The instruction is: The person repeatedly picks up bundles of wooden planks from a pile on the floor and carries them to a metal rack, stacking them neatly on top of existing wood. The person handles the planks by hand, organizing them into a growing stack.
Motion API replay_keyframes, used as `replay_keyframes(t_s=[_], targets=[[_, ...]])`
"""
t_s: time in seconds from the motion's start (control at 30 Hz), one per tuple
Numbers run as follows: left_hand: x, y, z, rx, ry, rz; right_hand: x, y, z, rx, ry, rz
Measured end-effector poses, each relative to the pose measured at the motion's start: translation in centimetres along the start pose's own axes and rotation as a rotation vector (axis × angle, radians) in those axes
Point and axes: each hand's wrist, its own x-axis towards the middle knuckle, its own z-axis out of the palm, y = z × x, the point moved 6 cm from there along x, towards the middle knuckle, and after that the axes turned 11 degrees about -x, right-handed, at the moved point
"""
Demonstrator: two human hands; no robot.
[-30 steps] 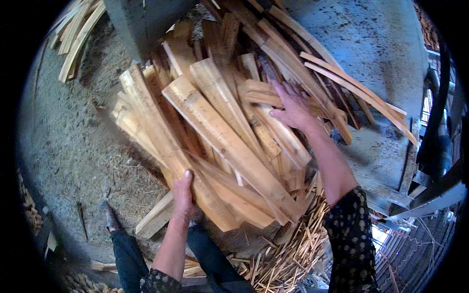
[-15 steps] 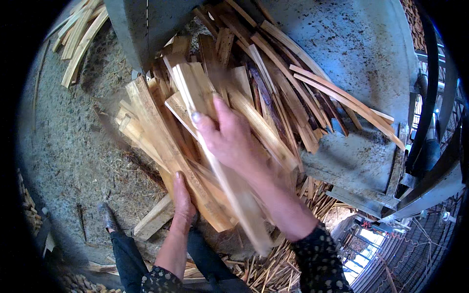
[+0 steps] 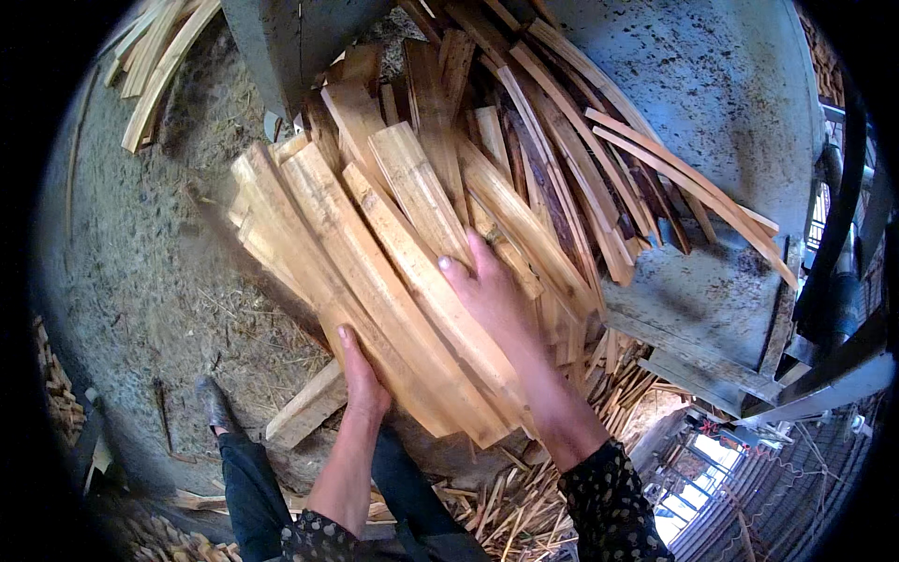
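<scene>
Several pale wood slats (image 3: 379, 295) lie side by side, slanting from upper left toward me. My left hand (image 3: 363, 384) grips the near left edge of this bundle, thumb on top and its other fingers hidden underneath. Farther right, my right hand (image 3: 492, 295) is closed around the near part of another wood slat (image 3: 421, 183), its thumb and forefinger showing on top. That slat rests against the right side of the bundle. Beyond my hands, a heap of darker wood strips (image 3: 562, 140) lies in a grey metal trough (image 3: 693, 103).
A short wood block (image 3: 304, 407) lies on the rough floor (image 3: 150, 272) near my feet. More slats (image 3: 169, 66) are at the far left. Thin sticks (image 3: 510, 515) are piled below the trough, and metal framework (image 3: 847, 309) stands at the right.
The slat that my right hand was moving in a blur has come down among the others. My right hand has shifted right and nearer; the bundle under my left hand is spread flatter.
</scene>
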Motion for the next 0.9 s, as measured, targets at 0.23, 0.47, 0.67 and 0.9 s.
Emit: replay_keyframes(t_s=[0.23, 0.47, 0.67, 0.9], targets=[[0.2, 0.4, -3.6, -0.001, -0.063, -0.034, -4.2, 1.0, 3.6, 0.331, 0.009, -0.075], [0.3, 1.3, -3.6, -0.013, -0.053, -0.103, 0.6, 4.0, 2.7, 0.618, -0.312, 0.186], [-1.0, 1.4, -1.5, -0.069, -0.09, -0.07, -1.2, -0.2, 0.0, 0.013, -0.228, -0.241], [-1.2, 2.0, -1.5, -0.051, -0.011, -0.071, 1.7, 3.5, -3.4, 0.059, 0.05, -0.361]])
